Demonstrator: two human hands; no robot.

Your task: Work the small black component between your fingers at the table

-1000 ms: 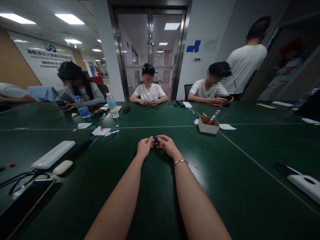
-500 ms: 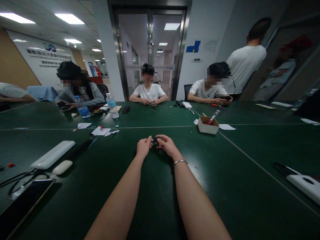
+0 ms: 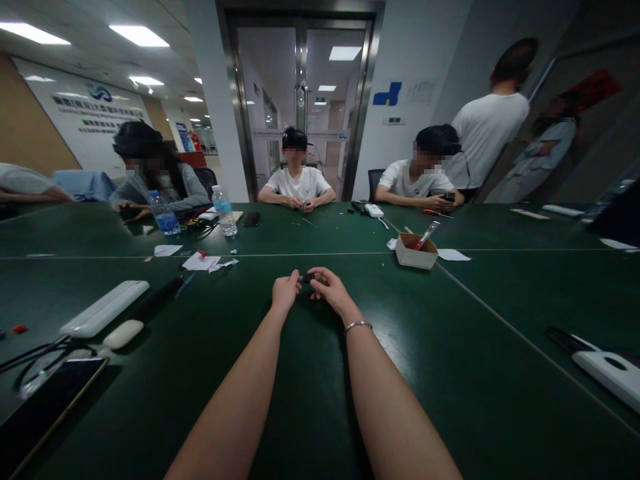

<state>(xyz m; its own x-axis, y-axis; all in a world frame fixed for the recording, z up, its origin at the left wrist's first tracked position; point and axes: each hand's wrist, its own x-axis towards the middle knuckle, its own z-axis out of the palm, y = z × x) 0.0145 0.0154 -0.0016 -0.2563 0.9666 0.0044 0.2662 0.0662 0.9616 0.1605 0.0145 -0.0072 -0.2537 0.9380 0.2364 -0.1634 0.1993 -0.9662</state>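
Above the green table [image 3: 310, 373], in front of me, a small dark object [image 3: 308, 277] with a lighter, metal-looking end spans the gap between my hands. Its exact kind is too small to make out. My left hand [image 3: 287, 292] pinches the lighter end between thumb and fingers. At the black end, my right hand [image 3: 331, 291], with a bracelet [image 3: 359, 326] on its wrist, has its thumb and forefinger closed on the object; the other fingers are curled loosely below.
To the left lie a white power bank [image 3: 106, 308], a white oval case [image 3: 124, 335], a phone [image 3: 53, 400] and cables. An open box [image 3: 416, 253] stands ahead right. Paper scraps [image 3: 201, 262] and bottles [image 3: 225, 215] are ahead left. Several people sit opposite.
More of the dark object's black part now shows between my hands, as my right fingers have shifted on it. Both hands are slightly farther left in view.
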